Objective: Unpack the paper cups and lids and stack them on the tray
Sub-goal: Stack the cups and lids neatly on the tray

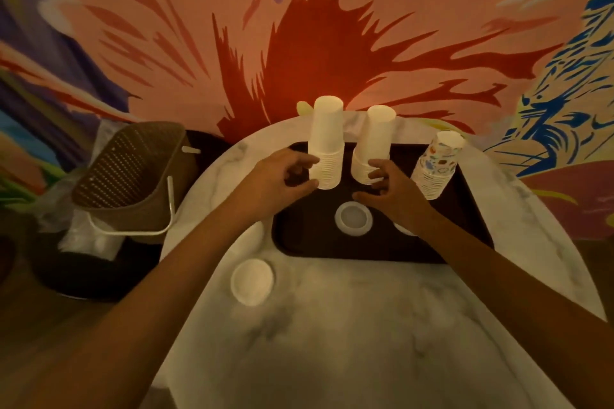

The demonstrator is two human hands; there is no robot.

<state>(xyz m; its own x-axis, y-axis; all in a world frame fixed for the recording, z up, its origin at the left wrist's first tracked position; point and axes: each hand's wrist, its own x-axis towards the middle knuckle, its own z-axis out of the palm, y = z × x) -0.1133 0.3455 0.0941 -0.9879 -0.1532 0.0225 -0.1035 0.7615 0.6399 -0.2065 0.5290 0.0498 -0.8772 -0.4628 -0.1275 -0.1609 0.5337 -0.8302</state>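
Head view shows my left hand (282, 176) with fingers curled onto the left white cup stack (327, 146) and my right hand (392, 191) half-open beside the second stack (373, 146) on the dark tray (312, 242), where I judge a nudge could topple these tall stacks.

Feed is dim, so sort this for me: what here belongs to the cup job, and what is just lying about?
Job: tray; white cup stacks; patterned stack; lids; left hand; right hand.
Lying about: basket; plastic wrap.
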